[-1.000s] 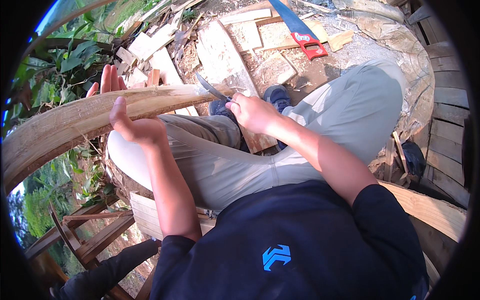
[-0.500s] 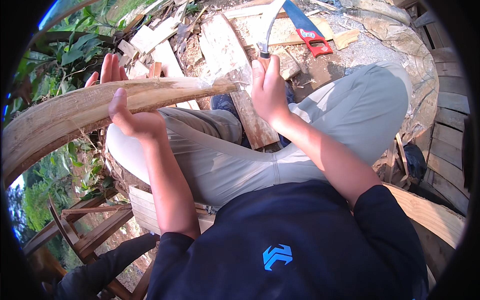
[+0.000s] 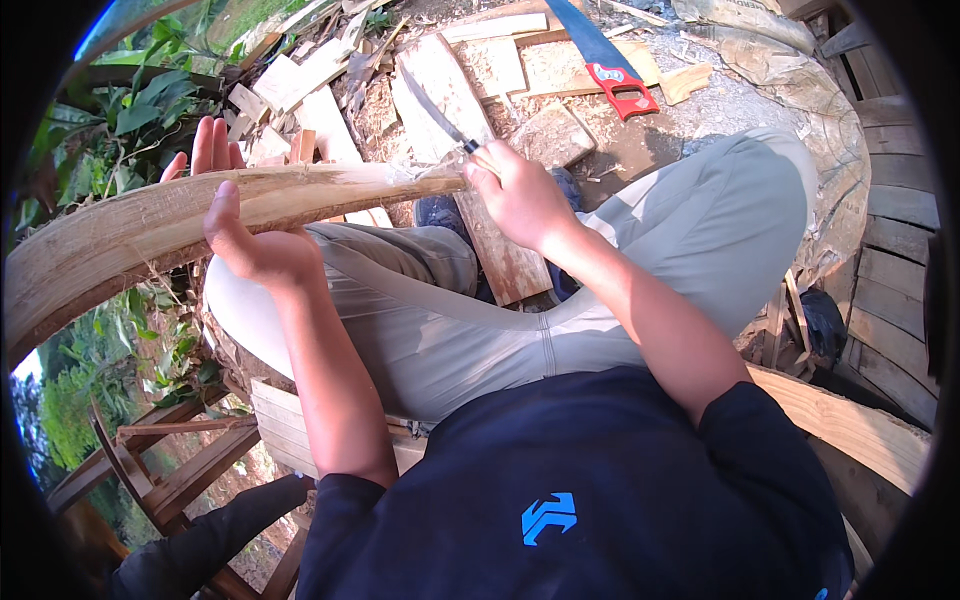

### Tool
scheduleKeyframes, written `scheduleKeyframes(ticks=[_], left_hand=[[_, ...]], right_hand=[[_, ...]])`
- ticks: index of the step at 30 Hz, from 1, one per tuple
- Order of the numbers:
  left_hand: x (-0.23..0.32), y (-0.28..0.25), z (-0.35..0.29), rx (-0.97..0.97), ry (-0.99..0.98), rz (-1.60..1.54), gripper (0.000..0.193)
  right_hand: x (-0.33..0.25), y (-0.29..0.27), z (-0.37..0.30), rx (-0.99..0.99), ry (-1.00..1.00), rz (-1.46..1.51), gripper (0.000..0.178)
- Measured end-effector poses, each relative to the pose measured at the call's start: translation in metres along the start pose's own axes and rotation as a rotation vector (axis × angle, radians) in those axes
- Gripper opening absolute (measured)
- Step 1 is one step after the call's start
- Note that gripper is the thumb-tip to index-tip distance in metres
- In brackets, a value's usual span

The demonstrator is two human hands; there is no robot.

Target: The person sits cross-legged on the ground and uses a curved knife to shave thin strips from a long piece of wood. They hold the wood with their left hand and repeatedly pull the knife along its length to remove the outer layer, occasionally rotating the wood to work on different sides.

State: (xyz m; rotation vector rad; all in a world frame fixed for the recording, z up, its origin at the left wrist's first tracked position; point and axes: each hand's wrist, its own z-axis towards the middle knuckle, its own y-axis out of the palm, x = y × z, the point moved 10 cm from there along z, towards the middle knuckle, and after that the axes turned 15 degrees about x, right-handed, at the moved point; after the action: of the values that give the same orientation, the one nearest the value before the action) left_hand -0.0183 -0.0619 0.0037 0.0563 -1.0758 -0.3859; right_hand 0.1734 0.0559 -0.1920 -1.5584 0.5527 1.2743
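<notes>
A long, curved piece of pale wood [image 3: 140,225] comes in from the left and narrows toward the middle, over my left thigh. My left hand [image 3: 258,245] cradles it from below, thumb on the near side and fingers up on the far side. Something translucent, like plastic film [image 3: 405,174], clings around its narrow end. In my right hand [image 3: 525,200] is a knife with a slightly curved blade [image 3: 432,110], gripped by its handle. The blade points away and to the left, above the narrow end of the wood. My right fist is close beside that end.
A red-handled handsaw [image 3: 625,90] lies on the ground ahead. Several boards and offcuts [image 3: 325,125] are strewn about, with a longer plank [image 3: 505,245] between my feet. Leafy plants [image 3: 150,100] grow at the left. A dark-clothed limb [image 3: 210,535] shows at lower left.
My right hand has lowered slightly to the left, and the knife blade has swung from pointing away to pointing leftward. My left hand still supports the wood.
</notes>
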Motion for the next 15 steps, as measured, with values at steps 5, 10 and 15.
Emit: scheduleKeyframes(ticks=[5, 10, 15], left_hand=[[-0.001, 0.002, -0.004, -0.021, 0.028, 0.011, 0.062], [-0.002, -0.012, -0.002, 0.032, -0.011, 0.034, 0.061], [0.002, -0.002, -0.005, -0.042, 0.031, -0.004, 0.064]], right_hand=[[0.016, 0.001, -0.022, 0.122, 0.069, 0.086, 0.029], [0.004, -0.004, -0.004, 0.067, 0.056, 0.053, 0.027], [0.004, 0.012, -0.025, -0.227, 0.030, -0.334, 0.030]])
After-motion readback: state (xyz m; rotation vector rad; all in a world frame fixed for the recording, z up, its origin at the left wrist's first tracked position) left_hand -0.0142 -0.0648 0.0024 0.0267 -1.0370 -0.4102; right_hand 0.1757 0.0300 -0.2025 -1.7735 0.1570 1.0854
